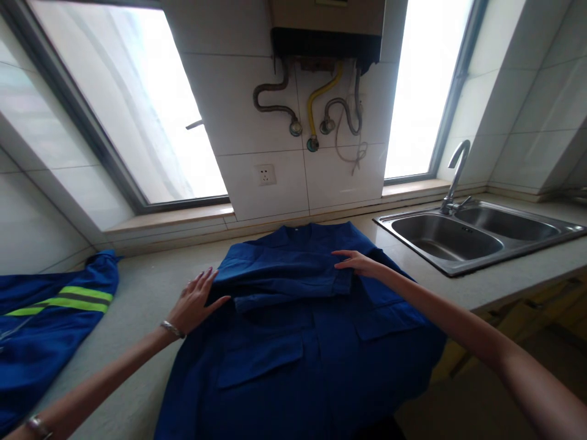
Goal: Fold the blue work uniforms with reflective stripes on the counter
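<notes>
A blue work jacket [275, 360] lies spread on the counter in front of me, collar toward the wall and flap pockets facing up. One sleeve [288, 275] is folded across its chest. My left hand [197, 299], with a bracelet at the wrist, is open at the shoulder fold on the left, fingers spread. Over the sleeve's cuff end on the right is my right hand [356, 264]. Its thumb and forefinger are stretched out and apart; the other fingers are partly hidden. The jacket's lower part hangs toward me over the counter's front.
A second blue garment with yellow-green reflective bands [68, 299] lies at the left. To the right, a steel double sink [458, 260] with a tap [454, 177] is set into the counter [147, 275]. A water heater [328, 30] with hoses hangs on the tiled wall between two windows.
</notes>
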Action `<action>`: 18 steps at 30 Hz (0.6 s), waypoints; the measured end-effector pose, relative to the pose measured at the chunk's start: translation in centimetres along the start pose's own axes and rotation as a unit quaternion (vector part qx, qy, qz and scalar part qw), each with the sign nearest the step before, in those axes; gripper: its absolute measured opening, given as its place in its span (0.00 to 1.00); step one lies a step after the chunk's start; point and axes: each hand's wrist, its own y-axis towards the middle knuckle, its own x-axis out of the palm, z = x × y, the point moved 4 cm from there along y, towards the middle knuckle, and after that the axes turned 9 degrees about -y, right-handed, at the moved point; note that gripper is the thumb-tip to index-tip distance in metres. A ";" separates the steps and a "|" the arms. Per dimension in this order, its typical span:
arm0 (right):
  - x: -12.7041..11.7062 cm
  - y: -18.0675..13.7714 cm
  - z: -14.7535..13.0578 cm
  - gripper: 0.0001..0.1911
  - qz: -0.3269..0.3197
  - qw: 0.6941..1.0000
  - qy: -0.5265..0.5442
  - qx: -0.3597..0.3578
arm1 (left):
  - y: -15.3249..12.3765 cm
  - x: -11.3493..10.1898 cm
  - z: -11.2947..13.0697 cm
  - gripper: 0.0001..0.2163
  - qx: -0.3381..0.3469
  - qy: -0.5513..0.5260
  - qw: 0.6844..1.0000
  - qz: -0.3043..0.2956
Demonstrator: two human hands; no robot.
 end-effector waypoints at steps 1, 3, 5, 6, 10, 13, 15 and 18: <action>0.0 -0.3 0.0 0.42 -0.013 1.000 -0.006 0.012 | -0.1 0.2 -1.4 0.35 -0.027 -0.013 1.000 0.001; 0.1 -0.7 0.2 0.47 -0.037 0.998 -0.027 0.041 | -0.1 0.7 -3.4 0.35 -0.077 -0.063 0.995 -0.031; 0.1 -1.0 0.2 0.49 -0.048 0.996 -0.045 0.053 | 0.0 1.1 -4.3 0.33 -0.129 -0.121 0.980 -0.086; 0.0 -1.1 0.0 0.48 -0.047 0.997 -0.047 0.048 | 0.2 1.1 -4.5 0.32 -0.150 -0.144 0.973 -0.101; -1.9 -1.1 -1.7 0.41 0.010 1.000 0.004 -0.020 | 0.8 0.7 -3.4 0.34 -0.170 -0.161 0.969 -0.079; -3.7 -1.3 -1.9 0.40 0.064 0.996 -0.034 -0.049 | 0.6 1.2 -2.1 0.37 -0.102 -0.116 0.982 -0.106; -4.3 -1.6 -0.9 0.40 0.094 0.984 -0.148 -0.032 | 0.4 2.0 -1.6 0.38 -0.051 -0.073 0.987 -0.137; -4.3 -2.7 0.1 0.35 0.199 0.912 -0.357 -0.030 | 0.7 2.9 -1.7 0.37 -0.017 -0.025 0.985 -0.172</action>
